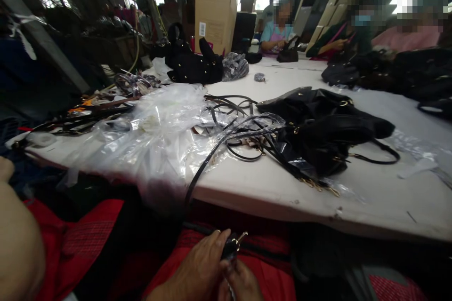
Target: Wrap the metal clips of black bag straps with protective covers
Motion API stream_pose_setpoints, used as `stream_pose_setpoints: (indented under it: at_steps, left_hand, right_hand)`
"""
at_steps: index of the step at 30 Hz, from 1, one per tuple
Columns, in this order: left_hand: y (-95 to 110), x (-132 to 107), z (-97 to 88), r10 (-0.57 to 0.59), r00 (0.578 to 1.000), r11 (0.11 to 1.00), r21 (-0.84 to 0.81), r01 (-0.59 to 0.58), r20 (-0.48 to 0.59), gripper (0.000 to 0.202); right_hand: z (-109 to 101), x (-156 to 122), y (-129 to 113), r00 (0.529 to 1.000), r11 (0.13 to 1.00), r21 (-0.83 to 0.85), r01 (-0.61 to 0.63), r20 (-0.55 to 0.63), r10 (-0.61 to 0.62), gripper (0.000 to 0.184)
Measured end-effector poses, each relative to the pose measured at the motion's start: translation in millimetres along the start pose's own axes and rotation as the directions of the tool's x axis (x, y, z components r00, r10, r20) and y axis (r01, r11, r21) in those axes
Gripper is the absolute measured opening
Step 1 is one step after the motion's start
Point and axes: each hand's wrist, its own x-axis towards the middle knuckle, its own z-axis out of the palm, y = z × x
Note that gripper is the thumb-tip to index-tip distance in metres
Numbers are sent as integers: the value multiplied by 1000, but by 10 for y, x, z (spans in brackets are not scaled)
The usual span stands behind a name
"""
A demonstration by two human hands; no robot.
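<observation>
Above my lap, in the lower middle of the head view, my left hand (199,263) is closed round a black strap (229,247) with gold-coloured metal hardware (241,240) at its end. Just to the right and below, my right hand (243,282) has its fingers bent against the same strap. Something thin and shiny, maybe plastic film, shows between its fingers. Part of the strap is covered by both hands. A long black strap partly in clear plastic (205,169) hangs over the table edge in front of me.
On the white table (240,193) lie a heap of clear plastic bags (151,127), black handbags (318,127) and tangled straps with gold clips (319,186). More black bags (197,66) and a tall cardboard box (215,9) stand behind. Several people (277,33) sit across the table. A bare limb (17,240) shows at left.
</observation>
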Motion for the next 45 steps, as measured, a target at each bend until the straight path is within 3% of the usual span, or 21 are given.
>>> stream_pose_setpoints:
  at_steps: [3,7,10,15,19,26,30,36,41,45]
  left_hand:
    - [5,-19,44,-13,1000,998,64,12,15,62]
    - [-29,-55,46,36,999,989,144,-36,3,62]
    - [-66,-30,-3,45,999,988,147,-45,4,63]
    - [-113,56,-92,-12,1000,993,114,12,2,64]
    - [-129,37,-91,-17,1000,992,127,18,-15,62]
    - [-272,-107,29,-39,999,988,149,36,18,56]
    - [-369,-232,161,-81,996,983,170,75,26,56]
    - [-317,-505,310,-134,991,979,154,131,13,58]
    - [-322,-725,378,-207,973,973,128,194,98,57]
    - [-374,-880,486,-199,971,975,131,182,135,57]
  right_hand:
    - [68,141,71,998,984,179,-6,-57,17,79]
    - [177,219,102,997,943,332,-4,-67,27,67]
    - [212,231,99,1000,918,395,-16,-16,25,65]
    - [170,255,179,979,885,466,-7,183,-88,63]
    - [235,276,185,983,858,511,-50,179,-49,70]
    - [413,361,4,995,916,399,-53,94,16,66]
    - [394,373,7,993,918,379,-117,40,110,78]
    - [280,272,167,943,932,267,-246,287,167,82]
    - [452,357,225,962,965,156,-213,204,180,70]
    - [568,483,287,969,982,23,-186,167,180,68]
